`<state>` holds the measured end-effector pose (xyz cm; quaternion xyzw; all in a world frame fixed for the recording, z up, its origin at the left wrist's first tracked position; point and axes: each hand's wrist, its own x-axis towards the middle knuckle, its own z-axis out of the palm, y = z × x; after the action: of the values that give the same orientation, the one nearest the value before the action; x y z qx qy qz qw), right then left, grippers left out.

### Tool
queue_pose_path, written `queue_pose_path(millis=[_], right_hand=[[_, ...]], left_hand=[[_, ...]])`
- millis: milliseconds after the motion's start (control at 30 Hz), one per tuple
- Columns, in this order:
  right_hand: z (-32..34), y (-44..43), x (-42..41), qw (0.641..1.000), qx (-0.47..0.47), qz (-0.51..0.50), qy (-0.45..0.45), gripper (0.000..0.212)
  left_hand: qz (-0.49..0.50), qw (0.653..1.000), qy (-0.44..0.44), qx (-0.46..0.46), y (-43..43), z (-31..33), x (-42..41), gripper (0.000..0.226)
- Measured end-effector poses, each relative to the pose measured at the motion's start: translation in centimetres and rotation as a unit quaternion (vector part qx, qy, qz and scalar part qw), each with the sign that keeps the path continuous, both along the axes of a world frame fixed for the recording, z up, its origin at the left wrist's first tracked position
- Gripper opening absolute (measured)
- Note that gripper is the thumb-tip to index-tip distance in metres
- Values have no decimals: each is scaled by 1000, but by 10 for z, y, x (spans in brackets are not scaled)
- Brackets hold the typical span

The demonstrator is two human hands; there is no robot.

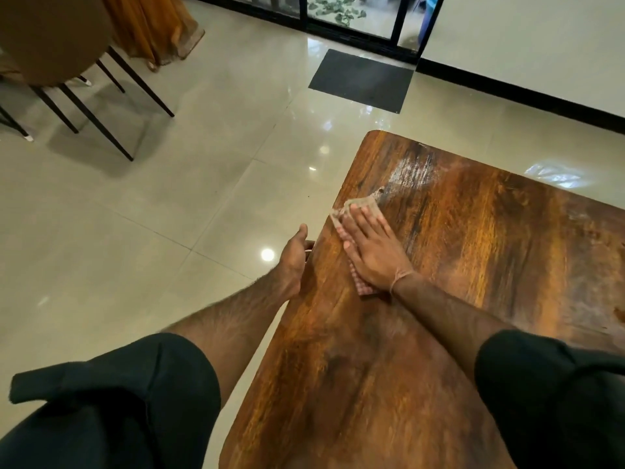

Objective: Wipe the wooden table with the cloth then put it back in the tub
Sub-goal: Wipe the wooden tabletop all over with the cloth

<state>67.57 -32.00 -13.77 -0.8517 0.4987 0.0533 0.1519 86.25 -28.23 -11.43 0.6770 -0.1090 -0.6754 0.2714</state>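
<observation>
Near the left edge of the wooden table (473,265), the right hand (370,250) presses flat on a checked cloth (356,205), covering most of it. The left hand (294,255) grips the edge, fingers largely hidden.

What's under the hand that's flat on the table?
A cloth, pressed flat under the right hand. Its edges peek out past the fingertips and by the wrist; its middle, and the wooden table beneath, are covered.

Most of the cloth (357,205) lies hidden under the right hand (372,255).
</observation>
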Motion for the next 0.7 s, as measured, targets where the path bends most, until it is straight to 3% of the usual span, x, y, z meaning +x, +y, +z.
queue_pose_path(millis=[133,233,333,567,700], right_hand=[[2,2,25,998,-14,-60,-13,67],[6,35,16,999,-3,17,-46,64],[4,11,-11,996,0,74,-41,62],[2,-71,-8,994,-25,-103,-3,61],[3,-33,4,997,-24,-68,-28,60]], left_hand=[[-44,989,-135,-37,-1,-8,-12,65],[-77,972,-215,-49,-3,-14,-19,64],[-112,951,-282,-58,-9,-19,-24,66],[-178,908,-364,-107,-22,-26,-32,61],[-200,884,-404,-124,-34,-28,-39,58]])
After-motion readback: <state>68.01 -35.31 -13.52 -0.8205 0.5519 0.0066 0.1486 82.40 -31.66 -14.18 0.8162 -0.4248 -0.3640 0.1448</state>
